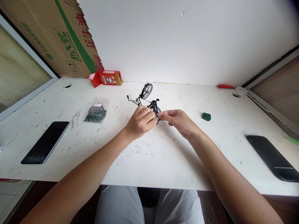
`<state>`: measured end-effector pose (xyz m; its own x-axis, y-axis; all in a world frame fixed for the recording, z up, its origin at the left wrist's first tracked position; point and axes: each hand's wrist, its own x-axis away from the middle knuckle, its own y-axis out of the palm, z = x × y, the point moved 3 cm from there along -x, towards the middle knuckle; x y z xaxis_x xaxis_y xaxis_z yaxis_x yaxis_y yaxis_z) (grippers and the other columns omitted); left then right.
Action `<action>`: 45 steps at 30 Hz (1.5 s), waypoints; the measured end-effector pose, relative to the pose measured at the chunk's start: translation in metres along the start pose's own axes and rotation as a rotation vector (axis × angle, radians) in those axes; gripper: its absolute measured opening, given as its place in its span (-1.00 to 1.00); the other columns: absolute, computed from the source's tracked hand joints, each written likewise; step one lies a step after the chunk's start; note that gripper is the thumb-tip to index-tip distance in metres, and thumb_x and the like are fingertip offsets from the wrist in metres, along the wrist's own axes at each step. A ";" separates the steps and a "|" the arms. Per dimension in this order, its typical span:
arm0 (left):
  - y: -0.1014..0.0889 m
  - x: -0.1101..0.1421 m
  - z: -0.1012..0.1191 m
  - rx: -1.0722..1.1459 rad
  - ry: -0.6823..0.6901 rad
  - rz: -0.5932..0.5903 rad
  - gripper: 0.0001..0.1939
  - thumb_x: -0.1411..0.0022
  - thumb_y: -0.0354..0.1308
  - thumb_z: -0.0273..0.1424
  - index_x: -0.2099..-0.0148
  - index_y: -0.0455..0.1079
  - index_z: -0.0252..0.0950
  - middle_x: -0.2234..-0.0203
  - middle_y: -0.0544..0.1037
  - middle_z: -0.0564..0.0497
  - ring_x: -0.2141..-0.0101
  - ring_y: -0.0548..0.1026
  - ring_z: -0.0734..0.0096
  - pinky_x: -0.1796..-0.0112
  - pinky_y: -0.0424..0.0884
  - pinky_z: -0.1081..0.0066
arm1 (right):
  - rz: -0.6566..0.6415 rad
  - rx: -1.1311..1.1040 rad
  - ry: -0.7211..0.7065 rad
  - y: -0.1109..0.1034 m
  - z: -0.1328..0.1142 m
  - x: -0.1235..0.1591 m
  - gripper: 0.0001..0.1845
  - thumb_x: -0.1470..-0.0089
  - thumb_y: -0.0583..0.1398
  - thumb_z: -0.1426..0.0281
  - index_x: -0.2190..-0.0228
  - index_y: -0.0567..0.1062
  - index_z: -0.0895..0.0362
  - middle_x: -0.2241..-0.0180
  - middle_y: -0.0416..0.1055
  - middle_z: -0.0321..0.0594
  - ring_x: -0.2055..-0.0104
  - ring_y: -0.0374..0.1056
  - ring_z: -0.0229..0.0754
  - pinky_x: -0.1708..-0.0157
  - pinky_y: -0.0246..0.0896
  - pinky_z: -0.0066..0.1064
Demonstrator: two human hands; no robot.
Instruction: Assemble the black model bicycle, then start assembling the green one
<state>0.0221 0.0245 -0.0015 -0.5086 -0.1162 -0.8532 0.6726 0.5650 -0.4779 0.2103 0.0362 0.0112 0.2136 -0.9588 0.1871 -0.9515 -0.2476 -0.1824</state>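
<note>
A small black and silver model bicycle (146,91) is tilted over in the middle of the white table, its front wheel pointing away from me. My left hand (143,122) is closed around its near part, fingers bent, and hides some of the frame. From the other side my right hand (176,120) pinches at the rear wheel with thumb and forefinger. Whether a small separate part sits between those fingertips I cannot make out. The handlebar sticks out to the left, above my left hand.
A clear bag (96,112) with a dark wheel and parts lies left, near a phone (45,142). A red box (110,77) stands at the back. To the right are a green block (206,116), a black flat device (272,157) and a red tool (226,86).
</note>
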 end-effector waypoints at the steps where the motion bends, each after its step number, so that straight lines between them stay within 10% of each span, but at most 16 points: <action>1: 0.002 0.001 0.000 0.012 -0.001 -0.010 -0.65 -0.28 0.22 -0.71 0.43 0.26 -0.24 0.47 0.45 0.05 0.29 0.42 0.31 0.21 0.31 0.24 | 0.009 0.010 -0.007 -0.001 0.001 -0.001 -0.63 0.09 0.49 0.03 0.39 0.73 0.06 0.27 0.63 -0.16 0.27 0.34 -0.18 0.33 0.12 -0.30; 13: 0.009 0.005 -0.004 0.016 -0.037 -0.032 -0.69 -0.31 0.17 -0.71 0.39 0.29 -0.25 0.40 0.47 0.01 0.21 0.40 0.27 0.15 0.29 0.24 | -0.104 -0.033 0.067 -0.002 0.016 -0.010 -0.58 0.02 0.45 0.00 0.49 0.59 0.10 0.49 0.25 -0.36 0.38 0.00 -0.27 0.33 -0.03 -0.33; 20: 0.005 0.000 -0.007 0.005 -0.169 -0.083 -0.62 -0.27 0.15 -0.72 0.01 0.50 -0.19 0.05 0.57 -0.08 -0.04 0.41 0.11 -0.05 0.31 0.12 | -0.006 -0.111 0.036 -0.001 0.019 -0.013 -0.56 -0.03 0.42 -0.03 0.34 0.63 0.11 0.31 0.42 -0.28 0.27 0.15 -0.25 0.25 0.06 -0.35; 27: 0.001 0.021 -0.020 0.365 -0.828 0.224 -0.59 -0.15 0.27 -0.51 -0.06 0.35 -0.23 0.14 0.43 -0.08 0.16 0.47 0.22 0.11 0.46 0.17 | 0.133 -0.092 -0.099 -0.005 0.017 -0.016 -0.53 -0.06 0.40 -0.07 0.34 0.61 0.10 0.38 0.37 -0.30 0.34 0.14 -0.26 0.30 0.09 -0.36; 31: 0.027 0.032 -0.019 1.044 -1.304 0.094 -0.50 -0.29 0.32 -0.09 -0.14 0.35 -0.24 0.15 0.55 -0.07 0.31 0.57 0.34 0.27 0.53 0.31 | 0.162 0.005 -0.243 0.004 0.012 -0.013 -0.54 -0.09 0.38 -0.06 0.28 0.61 0.10 0.51 0.14 -0.40 0.44 0.02 -0.29 0.38 0.01 -0.35; 45: 0.031 0.032 -0.015 1.164 -1.499 0.079 -0.44 -0.11 0.50 -0.03 0.01 0.56 -0.32 0.16 0.71 -0.15 0.21 0.68 0.21 0.22 0.58 0.33 | 0.119 0.111 -0.284 0.014 0.012 -0.011 -0.53 -0.12 0.33 -0.05 0.27 0.62 0.12 0.50 0.02 -0.41 0.42 0.13 -0.26 0.30 0.16 -0.33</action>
<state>0.0188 0.0505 -0.0401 -0.0729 -0.9970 -0.0248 0.9706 -0.0767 0.2280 0.1968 0.0417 -0.0051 0.1706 -0.9785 -0.1155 -0.9470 -0.1304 -0.2936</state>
